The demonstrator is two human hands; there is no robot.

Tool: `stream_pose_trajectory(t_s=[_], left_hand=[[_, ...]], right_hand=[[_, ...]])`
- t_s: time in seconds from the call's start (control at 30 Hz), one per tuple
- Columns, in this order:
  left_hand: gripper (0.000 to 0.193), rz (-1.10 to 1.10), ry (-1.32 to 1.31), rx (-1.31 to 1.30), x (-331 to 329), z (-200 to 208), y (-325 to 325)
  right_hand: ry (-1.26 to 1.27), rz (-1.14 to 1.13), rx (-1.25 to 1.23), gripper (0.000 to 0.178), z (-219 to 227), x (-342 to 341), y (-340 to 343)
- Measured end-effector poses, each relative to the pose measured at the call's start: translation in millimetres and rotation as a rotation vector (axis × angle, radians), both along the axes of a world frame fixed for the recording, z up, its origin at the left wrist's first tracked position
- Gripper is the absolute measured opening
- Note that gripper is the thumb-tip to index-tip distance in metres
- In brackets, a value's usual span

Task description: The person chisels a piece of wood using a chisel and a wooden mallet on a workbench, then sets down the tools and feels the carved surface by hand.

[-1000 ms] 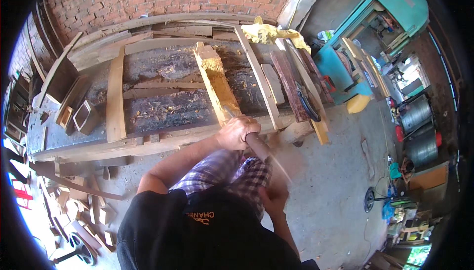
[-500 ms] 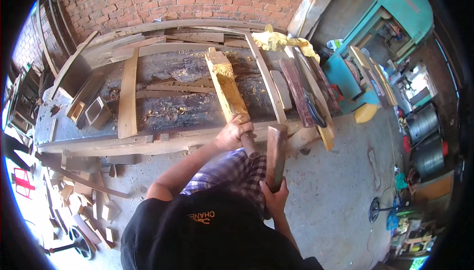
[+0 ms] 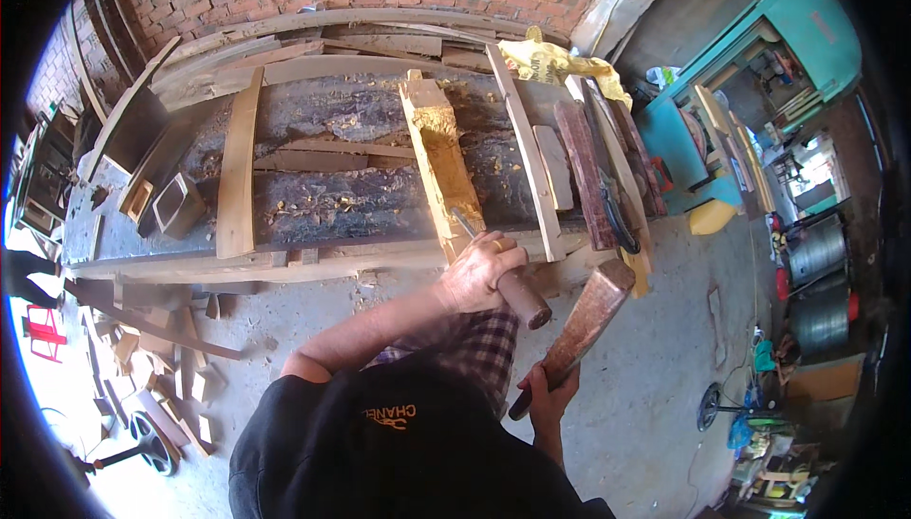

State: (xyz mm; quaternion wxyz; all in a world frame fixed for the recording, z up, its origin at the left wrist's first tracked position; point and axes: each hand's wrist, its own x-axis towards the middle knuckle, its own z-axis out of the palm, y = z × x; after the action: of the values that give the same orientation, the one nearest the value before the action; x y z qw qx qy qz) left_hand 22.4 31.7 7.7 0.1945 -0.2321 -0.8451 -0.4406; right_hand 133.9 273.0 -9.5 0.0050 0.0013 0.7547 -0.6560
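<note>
My left hand (image 3: pixel 482 272) is closed round a chisel (image 3: pixel 525 298), whose thick brown handle points back toward me. The chisel's metal blade reaches over the near end of a yellowish wooden block (image 3: pixel 427 177) with a long hollow cut in it. Whether the tip touches the wood I cannot tell. In my right hand (image 3: pixel 552 391) is a wooden mallet (image 3: pixel 588 320), gripped low on its dark handle. Its thick, worn head is tilted up to the right, apart from the chisel's end. Wood chips lie around the block.
The block rests on a dark, rough wooden slab (image 3: pixel 332 211). A pale plank (image 3: pixel 240 168) crosses it at left; a strip (image 3: pixel 527 158), a reddish board (image 3: pixel 581 177) and a handsaw (image 3: pixel 619 220) lie right. Offcuts (image 3: pixel 142 353) litter the floor. A teal bandsaw (image 3: pixel 816 35) stands far right.
The mallet has swung right, away from the chisel, its head now tilted outward. My left hand has shifted slightly right and nearer, and the chisel blade has come into sight.
</note>
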Motion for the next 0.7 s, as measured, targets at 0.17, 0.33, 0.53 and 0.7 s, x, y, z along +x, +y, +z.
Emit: stream_pose_trajectory(t_s=[0.17,0.33,0.53,0.7], left_hand=[[0.023,0.062,-0.059,0.139,-8,20,-4],[0.023,0.104,-0.089,0.121,-18,21,-1],[0.031,0.102,0.213,0.128,-27,2,15],[0.033,0.294,0.168,0.269,-27,4,22]], right_hand=[[0.056,0.052,0.061,0.042,10,-11,3],[0.295,0.034,0.026,0.074,46,-23,-6],[0.179,-0.001,-0.033,0.055,47,-10,-5],[0.11,0.012,-0.059,0.048,36,-2,4]])
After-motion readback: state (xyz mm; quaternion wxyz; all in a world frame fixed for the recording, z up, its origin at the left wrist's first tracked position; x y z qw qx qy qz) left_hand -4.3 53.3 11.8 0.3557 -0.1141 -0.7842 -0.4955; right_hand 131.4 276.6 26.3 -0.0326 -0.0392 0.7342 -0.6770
